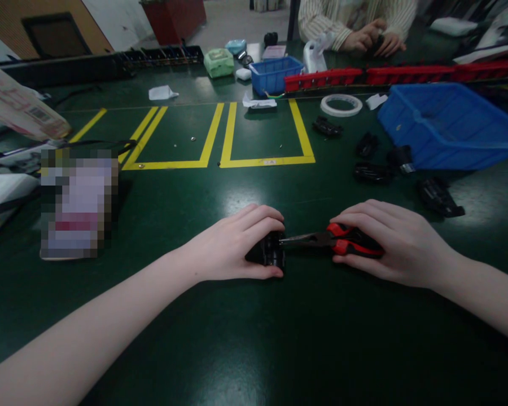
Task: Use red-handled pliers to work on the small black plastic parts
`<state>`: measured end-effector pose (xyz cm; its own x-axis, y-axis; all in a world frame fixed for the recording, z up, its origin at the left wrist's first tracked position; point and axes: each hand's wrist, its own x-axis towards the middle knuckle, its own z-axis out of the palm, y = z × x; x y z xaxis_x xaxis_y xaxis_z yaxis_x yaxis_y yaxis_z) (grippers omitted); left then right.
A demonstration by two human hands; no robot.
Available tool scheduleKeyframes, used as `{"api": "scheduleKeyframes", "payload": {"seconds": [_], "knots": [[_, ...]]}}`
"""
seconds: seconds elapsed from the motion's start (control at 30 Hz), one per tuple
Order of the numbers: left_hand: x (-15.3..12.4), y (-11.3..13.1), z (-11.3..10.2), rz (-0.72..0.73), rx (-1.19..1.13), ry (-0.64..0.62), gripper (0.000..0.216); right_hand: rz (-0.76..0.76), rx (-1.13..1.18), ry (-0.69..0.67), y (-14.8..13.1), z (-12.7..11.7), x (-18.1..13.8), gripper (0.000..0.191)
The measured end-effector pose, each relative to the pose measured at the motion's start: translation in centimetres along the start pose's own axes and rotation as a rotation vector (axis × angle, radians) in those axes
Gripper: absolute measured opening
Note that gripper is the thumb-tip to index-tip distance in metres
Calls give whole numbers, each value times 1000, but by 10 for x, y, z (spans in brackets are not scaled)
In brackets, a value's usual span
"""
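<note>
While left fingers (260, 219) pinch the black part (274, 251), right fingers (358, 217) wrap red-handled pliers (322, 239); keeping both aligned should help.

- Left hand (245, 239) grips a black part (275, 251) over the green counter (305, 349).
- Right hand (389, 239) holds red-handled pliers (324, 239), tips at the black part.
- 5 black pieces (372, 172) lie near the large blue bin (444, 129).

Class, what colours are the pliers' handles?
The handles are red and black, best seen in the head view.
</note>
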<state>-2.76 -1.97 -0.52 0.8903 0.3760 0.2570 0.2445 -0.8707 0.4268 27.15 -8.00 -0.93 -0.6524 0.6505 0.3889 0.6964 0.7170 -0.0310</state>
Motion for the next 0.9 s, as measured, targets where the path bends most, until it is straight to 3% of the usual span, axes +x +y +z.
{"api": "scheduleKeyframes", "payload": {"seconds": [0.57, 0.9], "knots": [[2, 3, -3, 3, 117, -52, 58, 50, 16, -35, 4, 2, -3, 36], [1, 0, -9, 34, 102, -148, 60, 43, 29, -33, 5, 2, -3, 36]]}}
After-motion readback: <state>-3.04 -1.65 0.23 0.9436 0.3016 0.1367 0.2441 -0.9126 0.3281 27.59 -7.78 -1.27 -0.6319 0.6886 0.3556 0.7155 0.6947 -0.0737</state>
